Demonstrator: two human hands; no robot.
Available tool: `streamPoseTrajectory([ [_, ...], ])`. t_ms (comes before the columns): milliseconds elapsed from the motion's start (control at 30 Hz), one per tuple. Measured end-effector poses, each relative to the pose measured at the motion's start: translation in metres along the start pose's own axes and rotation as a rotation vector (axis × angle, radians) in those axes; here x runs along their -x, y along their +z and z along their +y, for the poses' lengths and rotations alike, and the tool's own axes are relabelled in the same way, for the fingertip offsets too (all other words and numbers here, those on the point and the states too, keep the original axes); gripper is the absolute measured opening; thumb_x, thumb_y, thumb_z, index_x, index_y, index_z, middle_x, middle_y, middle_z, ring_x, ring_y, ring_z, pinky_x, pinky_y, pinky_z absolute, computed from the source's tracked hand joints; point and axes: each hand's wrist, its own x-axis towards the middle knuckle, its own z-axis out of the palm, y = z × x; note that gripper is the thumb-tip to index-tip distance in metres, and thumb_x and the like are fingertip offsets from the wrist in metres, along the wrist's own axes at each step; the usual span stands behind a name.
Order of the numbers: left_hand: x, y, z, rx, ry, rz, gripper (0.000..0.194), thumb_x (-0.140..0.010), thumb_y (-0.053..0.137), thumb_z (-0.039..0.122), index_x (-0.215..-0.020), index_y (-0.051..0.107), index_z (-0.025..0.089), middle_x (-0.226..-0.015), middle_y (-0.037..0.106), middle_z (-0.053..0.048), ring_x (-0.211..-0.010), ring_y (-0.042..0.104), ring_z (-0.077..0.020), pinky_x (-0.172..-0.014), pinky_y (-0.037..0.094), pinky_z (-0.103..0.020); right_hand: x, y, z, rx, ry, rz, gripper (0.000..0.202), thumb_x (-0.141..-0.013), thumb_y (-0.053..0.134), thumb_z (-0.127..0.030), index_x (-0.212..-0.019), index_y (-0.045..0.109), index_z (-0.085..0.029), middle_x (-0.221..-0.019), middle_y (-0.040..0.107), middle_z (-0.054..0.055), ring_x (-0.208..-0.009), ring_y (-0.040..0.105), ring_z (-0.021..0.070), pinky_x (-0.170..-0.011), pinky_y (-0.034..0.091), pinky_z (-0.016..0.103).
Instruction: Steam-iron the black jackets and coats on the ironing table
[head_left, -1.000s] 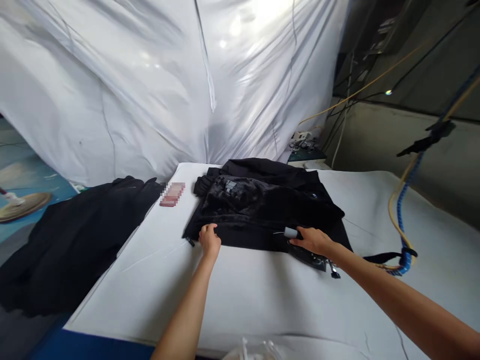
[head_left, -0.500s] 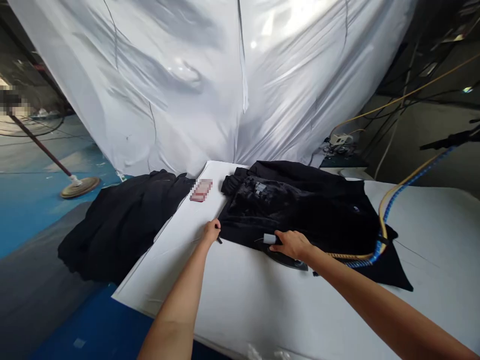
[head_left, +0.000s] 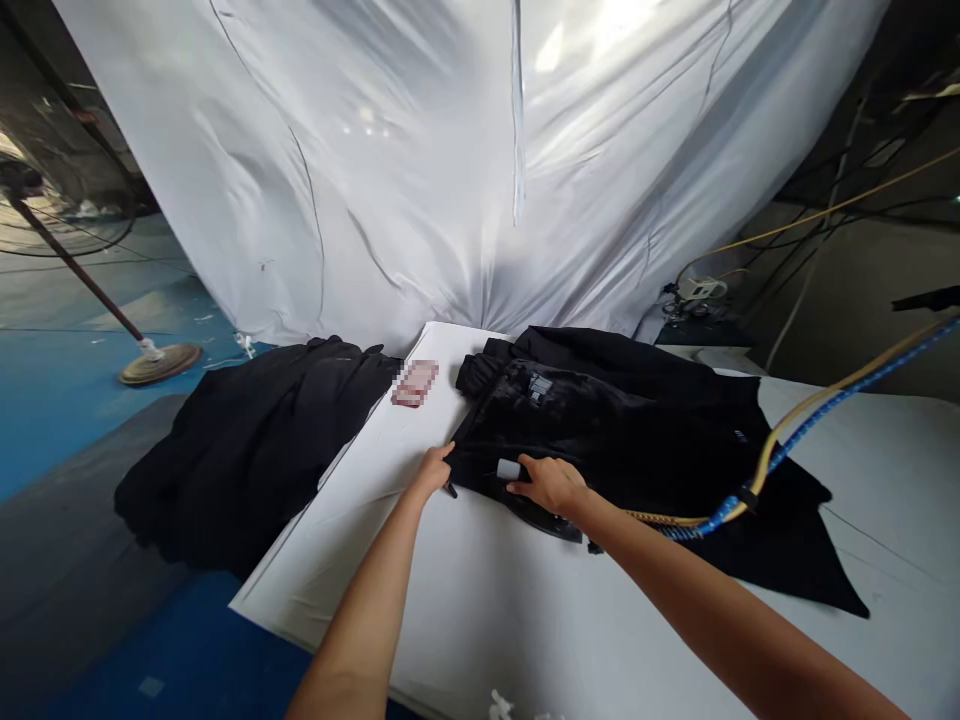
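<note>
A black jacket (head_left: 645,430) lies spread on the white-covered table (head_left: 480,610), with a grey printed mark on its left part. At the jacket's near left corner, my left hand (head_left: 433,471) pinches the edge; a small dark end pokes out below the fingers. My right hand (head_left: 553,486) is wrapped round the handle of a steam iron (head_left: 561,526), whose grey front end points left. The iron rests along the jacket's near edge, its soleplate partly hidden under my hand. From behind my right forearm, a blue and yellow hose (head_left: 799,395) rises to the right.
A dark heap of clothing (head_left: 255,450) sits left of the table. Near the table's far left edge lies a blurred reddish item (head_left: 415,384). White sheeting (head_left: 420,180) hangs behind. A round-based stand (head_left: 160,364) is on the blue floor.
My right hand has slid the iron left along the jacket's near edge, closer to my left hand. My left hand stays at the corner, while the whole view has shifted slightly.
</note>
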Motion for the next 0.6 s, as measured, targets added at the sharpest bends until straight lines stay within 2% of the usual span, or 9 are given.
streamPoseTrajectory([
  [167,0.007,-0.003,0.005,-0.006,0.043,0.039,0.059,-0.066,0.054,0.006,-0.123,0.051,0.022,-0.110,0.060,-0.005,-0.096,0.058,-0.0182,-0.085,0.047,-0.032,-0.018,-0.001,-0.019,-0.015,0.032,0.037,0.049,-0.076,0.041,-0.062,-0.105,0.053,-0.024,-0.092,0.067,0.008,-0.088,0.062,0.0253,-0.071,0.042,0.033],
  [300,0.017,-0.006,0.022,-0.129,0.001,0.164,0.051,-0.071,0.051,0.006,-0.119,0.055,0.022,-0.105,0.059,-0.008,-0.094,0.058,-0.0180,-0.087,0.044,-0.031,-0.026,-0.002,-0.021,-0.019,0.044,0.029,0.050,-0.074,0.042,-0.063,-0.103,0.055,-0.025,-0.092,0.067,0.008,-0.090,0.061,0.0266,-0.072,0.044,0.034],
  [433,0.035,-0.005,0.043,-0.344,-0.059,0.331,0.044,-0.074,0.048,0.009,-0.115,0.058,0.024,-0.104,0.056,-0.010,-0.095,0.056,-0.0211,-0.085,0.043,-0.033,-0.010,-0.002,-0.001,-0.045,0.062,-0.016,0.053,-0.072,0.043,-0.066,-0.103,0.056,-0.025,-0.094,0.067,0.007,-0.091,0.061,0.0274,-0.072,0.045,0.035],
  [500,0.041,0.001,0.053,-0.366,-0.012,0.376,0.043,-0.075,0.047,0.010,-0.113,0.058,0.026,-0.104,0.056,-0.008,-0.096,0.054,-0.0211,-0.085,0.042,-0.033,0.005,-0.001,0.015,-0.047,0.088,-0.027,0.056,-0.070,0.043,-0.068,-0.106,0.056,-0.026,-0.097,0.066,0.008,-0.093,0.060,0.0273,-0.074,0.044,0.035],
  [600,0.047,0.017,0.071,-0.336,0.091,0.363,0.040,-0.075,0.046,0.008,-0.107,0.060,0.028,-0.104,0.058,-0.005,-0.099,0.052,-0.0207,-0.087,0.039,-0.033,0.029,0.002,0.045,-0.055,0.150,-0.026,0.058,-0.070,0.043,-0.068,-0.108,0.056,-0.026,-0.098,0.065,0.008,-0.094,0.060,0.0268,-0.075,0.044,0.034],
])
